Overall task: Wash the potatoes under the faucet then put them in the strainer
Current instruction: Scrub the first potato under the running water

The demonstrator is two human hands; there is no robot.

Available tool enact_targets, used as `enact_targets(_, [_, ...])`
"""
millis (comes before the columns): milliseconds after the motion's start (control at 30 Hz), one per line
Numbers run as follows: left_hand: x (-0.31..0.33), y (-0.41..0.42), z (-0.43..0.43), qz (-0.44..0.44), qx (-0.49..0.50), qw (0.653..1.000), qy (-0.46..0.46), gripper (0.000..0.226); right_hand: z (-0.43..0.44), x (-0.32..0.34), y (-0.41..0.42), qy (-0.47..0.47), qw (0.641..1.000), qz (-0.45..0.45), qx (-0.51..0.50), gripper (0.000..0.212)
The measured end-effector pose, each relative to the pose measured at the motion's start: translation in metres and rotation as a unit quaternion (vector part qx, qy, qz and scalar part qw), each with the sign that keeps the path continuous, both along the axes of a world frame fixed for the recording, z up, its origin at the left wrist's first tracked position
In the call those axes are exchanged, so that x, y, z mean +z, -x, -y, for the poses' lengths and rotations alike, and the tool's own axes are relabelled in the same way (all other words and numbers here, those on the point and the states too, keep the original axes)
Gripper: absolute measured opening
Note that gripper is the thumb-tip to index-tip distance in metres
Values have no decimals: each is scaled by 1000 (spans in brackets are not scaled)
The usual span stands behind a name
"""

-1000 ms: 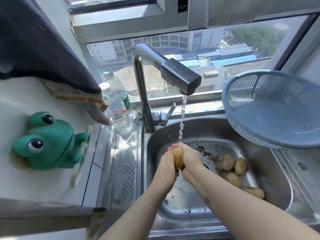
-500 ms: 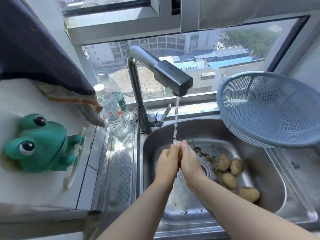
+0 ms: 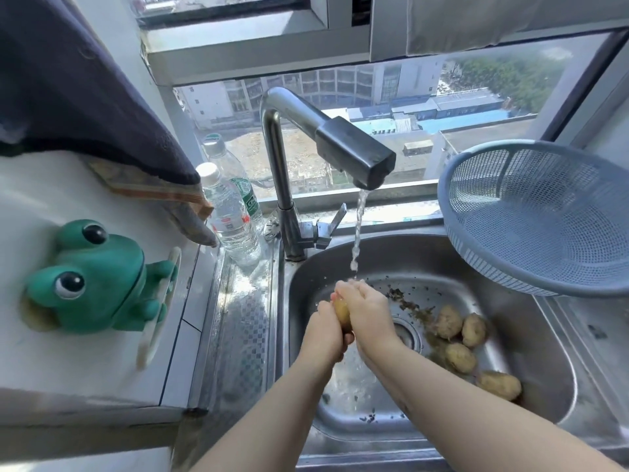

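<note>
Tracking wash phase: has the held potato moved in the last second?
No. The potato stays between the left hand and right hand under the faucet stream, just left of the drain.

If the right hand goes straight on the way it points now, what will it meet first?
Likely the back wall of the sink, just below the faucet base. The right hand points away and left, holding the potato with the left hand; depth is unclear.
</note>
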State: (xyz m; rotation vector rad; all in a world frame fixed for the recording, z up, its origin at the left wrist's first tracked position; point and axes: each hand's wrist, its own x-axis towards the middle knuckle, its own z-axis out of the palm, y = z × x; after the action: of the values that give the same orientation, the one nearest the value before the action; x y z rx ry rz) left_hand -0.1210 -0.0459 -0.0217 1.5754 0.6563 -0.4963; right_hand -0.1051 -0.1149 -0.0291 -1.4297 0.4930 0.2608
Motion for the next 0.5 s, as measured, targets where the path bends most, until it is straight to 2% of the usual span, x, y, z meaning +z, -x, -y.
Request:
enact_targets(100, [-4, 8, 3, 90, -16, 992, -88, 42, -3, 4, -10, -103, 986, -79, -107, 30])
enact_targets(233, [-11, 19, -2, 196, -87, 962, -167, 39, -3, 4, -18, -189, 946, -201, -172, 32])
enact_targets(400, [-22, 19, -3, 232, -171, 944, -159, 40, 7, -1, -20, -197, 928, -251, -191, 31])
enact_targets(500, [-16, 13, 1, 239, -151, 958, -46, 31, 11, 2, -16, -188, 935, -234, -191, 40])
